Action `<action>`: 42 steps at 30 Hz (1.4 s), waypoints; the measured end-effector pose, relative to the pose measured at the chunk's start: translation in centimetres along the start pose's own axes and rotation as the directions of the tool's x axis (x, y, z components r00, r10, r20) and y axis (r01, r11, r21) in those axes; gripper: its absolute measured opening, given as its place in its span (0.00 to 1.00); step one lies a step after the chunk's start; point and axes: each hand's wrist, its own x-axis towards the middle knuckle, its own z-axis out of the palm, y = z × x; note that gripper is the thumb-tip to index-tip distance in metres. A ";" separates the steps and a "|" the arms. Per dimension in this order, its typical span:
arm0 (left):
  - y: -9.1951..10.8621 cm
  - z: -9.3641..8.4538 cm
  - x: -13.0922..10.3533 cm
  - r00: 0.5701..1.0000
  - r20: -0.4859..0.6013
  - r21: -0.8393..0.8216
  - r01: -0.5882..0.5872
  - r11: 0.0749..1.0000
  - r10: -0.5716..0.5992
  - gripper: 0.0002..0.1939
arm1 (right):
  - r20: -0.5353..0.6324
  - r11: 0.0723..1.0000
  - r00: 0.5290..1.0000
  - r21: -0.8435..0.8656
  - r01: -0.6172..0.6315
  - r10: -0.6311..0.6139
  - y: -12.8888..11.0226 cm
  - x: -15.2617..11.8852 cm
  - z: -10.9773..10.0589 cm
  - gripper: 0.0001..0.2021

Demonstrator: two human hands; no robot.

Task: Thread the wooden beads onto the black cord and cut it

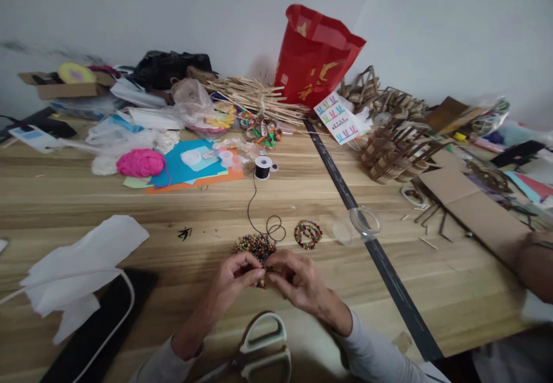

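Note:
A heap of small multicoloured beads [254, 245] lies just beyond my hands, a few beads hanging below the fingertips. My left hand [235, 279] is closed in a pinch, thumb against forefinger, at the near side of the beads. Facing it, my right hand [300, 282] pinches the thin black cord [248, 207] close to the left fingertips. The exact grip points are partly hidden by the fingers. From a white-rimmed spool [262, 167] the cord runs toward the beads and loops beside them. A coiled bead strand [308, 234] rests to the right.
Pale-handled scissors [264, 345] lie close below my hands. Clear tape rolls [365, 223] sit on a black strip [397, 291]. Pink yarn [141, 163], a red bag [317, 55] and woven baskets [389, 152] stand farther back. Another person's arm [538, 265] shows at right.

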 end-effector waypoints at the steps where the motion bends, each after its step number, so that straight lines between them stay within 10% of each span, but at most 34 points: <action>1: 0.0 0.0 0.0 1.000 0.007 0.006 -0.010 1.000 0.010 0.12 | 0.032 0.999 0.999 0.026 -0.031 0.030 -0.1 0.0 0.2 0.08; 22: -0.7 0.2 0.2 0.992 0.096 -0.144 0.093 0.985 -0.079 0.20 | 0.240 0.900 0.948 0.334 -0.281 0.207 -0.6 0.2 0.4 0.16; 42: 0.4 0.6 -0.4 0.983 0.158 -0.134 0.120 0.984 -0.098 0.10 | 0.205 0.972 0.975 -0.202 0.122 -0.080 -0.3 -0.5 0.0 0.11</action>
